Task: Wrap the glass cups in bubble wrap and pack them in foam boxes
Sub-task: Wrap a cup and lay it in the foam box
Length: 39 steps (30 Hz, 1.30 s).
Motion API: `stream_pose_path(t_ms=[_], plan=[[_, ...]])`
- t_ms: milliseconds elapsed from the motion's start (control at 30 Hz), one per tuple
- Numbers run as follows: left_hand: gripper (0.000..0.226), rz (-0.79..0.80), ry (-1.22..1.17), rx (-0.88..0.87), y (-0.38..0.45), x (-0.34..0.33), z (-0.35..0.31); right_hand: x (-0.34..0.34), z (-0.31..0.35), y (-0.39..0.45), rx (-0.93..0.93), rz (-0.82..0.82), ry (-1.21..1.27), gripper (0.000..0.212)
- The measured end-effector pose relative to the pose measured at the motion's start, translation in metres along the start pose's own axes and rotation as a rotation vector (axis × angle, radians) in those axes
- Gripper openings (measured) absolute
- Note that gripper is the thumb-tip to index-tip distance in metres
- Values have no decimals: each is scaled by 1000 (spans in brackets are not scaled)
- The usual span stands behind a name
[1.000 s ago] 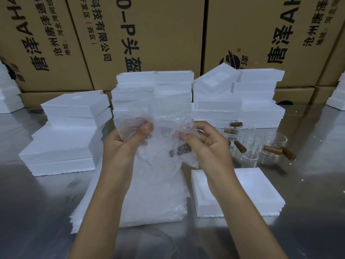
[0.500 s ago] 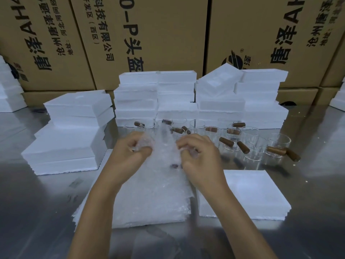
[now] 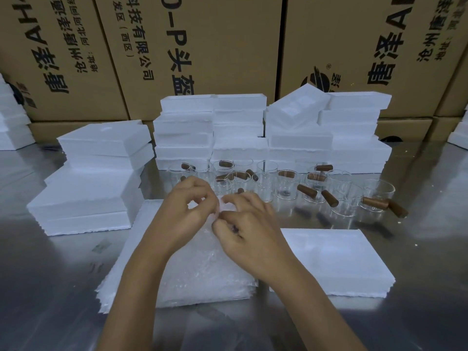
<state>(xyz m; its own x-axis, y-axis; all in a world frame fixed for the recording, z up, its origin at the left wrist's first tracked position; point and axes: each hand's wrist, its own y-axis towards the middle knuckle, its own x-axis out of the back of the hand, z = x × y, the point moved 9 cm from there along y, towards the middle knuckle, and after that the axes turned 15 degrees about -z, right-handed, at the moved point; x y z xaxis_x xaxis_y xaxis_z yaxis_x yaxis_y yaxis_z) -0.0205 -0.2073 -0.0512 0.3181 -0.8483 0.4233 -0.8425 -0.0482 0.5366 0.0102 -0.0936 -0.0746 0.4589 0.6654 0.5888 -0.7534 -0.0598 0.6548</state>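
**Mia:** What are the person's hands doing?

**Ben:** Both are low over the stack of bubble wrap (image 3: 202, 274) in the middle of the shiny metal table (image 3: 63, 287). The left hand (image 3: 187, 211) has its fingers curled, and its fingertips pinch a bit of the top sheet (image 3: 215, 209). The right hand (image 3: 250, 229) is curled too, pinching the same crumpled bit just beside the left one. The two hands almost touch.

**Mia:** Is a cup inside that wrap?

**Ben:** Something small and dark shows under the right fingers, but it is too hidden to tell what it is.

**Mia:** Where are the glass cups?

**Ben:** The glass cups (image 3: 286, 183) stand in a bunch on the table behind the hands — clear cups with brown wooden handles (image 3: 329, 198) that stick out sideways. They spread from the middle out to the right, and they stand bare on the table.

**Mia:** And the foam boxes?

**Ben:** One flat foam box (image 3: 336, 262) lies on the table just right of the bubble wrap, near the right arm. A stack of foam boxes (image 3: 88, 188) sits on the left. More white foam stacks (image 3: 253, 138) stand in a row behind the cups — one piece on top is tilted.

**Mia:** What is at the very back?

**Ben:** Big brown cardboard boxes (image 3: 215, 46) with black writing make a wall behind it all.
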Motion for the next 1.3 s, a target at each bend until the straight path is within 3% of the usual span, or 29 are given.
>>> stream_pose_path(t_ms=[167,267,433,533,633,800,933,1033,1167,1300], plan=[[41,145,255,37,-5,-13,25,28,-4,9,-128,-238,284,27],[40,108,128,118,-5,-10,22,22,-1,7,-141,-132,327,29],[20,-20,-125,156,-1,4,4,-1,1,-2,-43,30,34,45],[23,64,-49,187,-3,2,9,-4,-2,-2,-37,52,-5,52],[16,253,33,234,-10,-3,16,-2,-14,-2,-220,55,181,44],[59,383,68,223,-21,-5,16,2,-25,2,-448,32,462,37],[37,253,100,122,-13,-6,9,7,-31,2,-556,21,600,34],[32,119,29,111,-6,8,4,35,-30,11,-539,-102,713,30],[34,-5,-335,75,-4,24,-31,87,-34,17,-439,-290,786,17],[39,68,-486,29,-18,-12,-65,130,-55,0,-408,-363,755,18]])
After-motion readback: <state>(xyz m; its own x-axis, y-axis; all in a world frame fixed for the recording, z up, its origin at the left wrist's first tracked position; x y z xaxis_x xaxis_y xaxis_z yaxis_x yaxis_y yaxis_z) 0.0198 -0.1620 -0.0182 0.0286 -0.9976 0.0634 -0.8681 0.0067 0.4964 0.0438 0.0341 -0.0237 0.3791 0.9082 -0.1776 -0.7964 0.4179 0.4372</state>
